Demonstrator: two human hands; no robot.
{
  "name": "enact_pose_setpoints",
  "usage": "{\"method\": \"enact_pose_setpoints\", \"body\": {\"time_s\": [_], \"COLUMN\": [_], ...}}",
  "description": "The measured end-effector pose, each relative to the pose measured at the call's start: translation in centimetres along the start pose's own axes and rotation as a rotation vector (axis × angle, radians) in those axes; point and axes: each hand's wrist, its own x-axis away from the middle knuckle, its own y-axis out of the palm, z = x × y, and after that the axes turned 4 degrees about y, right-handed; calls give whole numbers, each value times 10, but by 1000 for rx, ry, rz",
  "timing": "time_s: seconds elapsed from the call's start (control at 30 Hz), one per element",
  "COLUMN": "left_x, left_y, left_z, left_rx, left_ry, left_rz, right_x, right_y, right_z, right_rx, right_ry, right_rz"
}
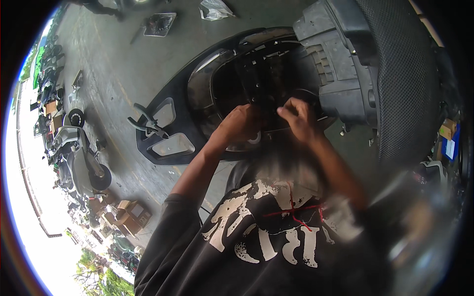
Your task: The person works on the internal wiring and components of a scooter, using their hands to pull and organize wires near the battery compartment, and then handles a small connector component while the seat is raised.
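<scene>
Below me is a scooter's dark under-seat compartment [230, 91], framed by a black rear body with a grab rail [148, 150]. My left hand [239, 122] is over the near side of the opening. Its fingers are curled closed, and whatever they may grip is hidden. To its right, my right hand [299, 117] hovers over the same opening with thumb and forefinger bent together. Anything between those fingertips is too small to make out. Pliers [149, 122] with grey handles lie spread on the grab rail, left of both hands.
The scooter's raised seat [407, 74], with textured black cover and plastic underside, stands close on my right. A grey scooter [79, 160] and cardboard boxes [132, 217] line the left. A plastic bag [216, 10] and a flat tray-like piece [160, 24] lie on the floor beyond.
</scene>
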Motion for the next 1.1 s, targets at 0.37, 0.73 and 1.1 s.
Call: {"method": "enact_pose_setpoints", "body": {"time_s": [0.37, 0.73, 1.1], "left_x": [8, 39, 51], "left_y": [23, 45, 58], "left_z": [-6, 25, 9], "left_rx": [842, 495, -79], "left_ry": [-409, 66, 361], "left_rz": [-54, 310, 518], "right_x": [61, 82, -54], "right_y": [20, -21, 41], "right_z": [-21, -61, -22], "right_rx": [219, 416, -424], "right_ry": [220, -210, 419], "right_rz": [-113, -214, -729]}}
